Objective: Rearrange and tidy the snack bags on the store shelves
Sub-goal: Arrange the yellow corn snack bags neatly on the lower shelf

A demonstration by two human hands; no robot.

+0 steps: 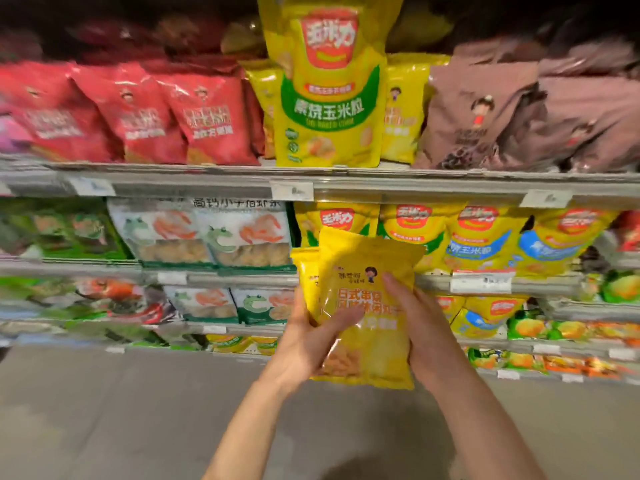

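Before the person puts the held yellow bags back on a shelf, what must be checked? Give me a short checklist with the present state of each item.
1. Left hand holds the yellow bags: ok, thumb lies across the front.
2. Right hand supports the other side: ok, fingers press on the bags' right edge.
3. Number of bags held: cannot tell; a second bag's edge shows behind the front one.
4. Matching yellow bags on the top shelf: ok, same cartoon figure visible.
5. Free space there: not ok, a tall corn snack bag stands in front of that row.
6. Bags undamaged: cannot tell, picture is blurred.
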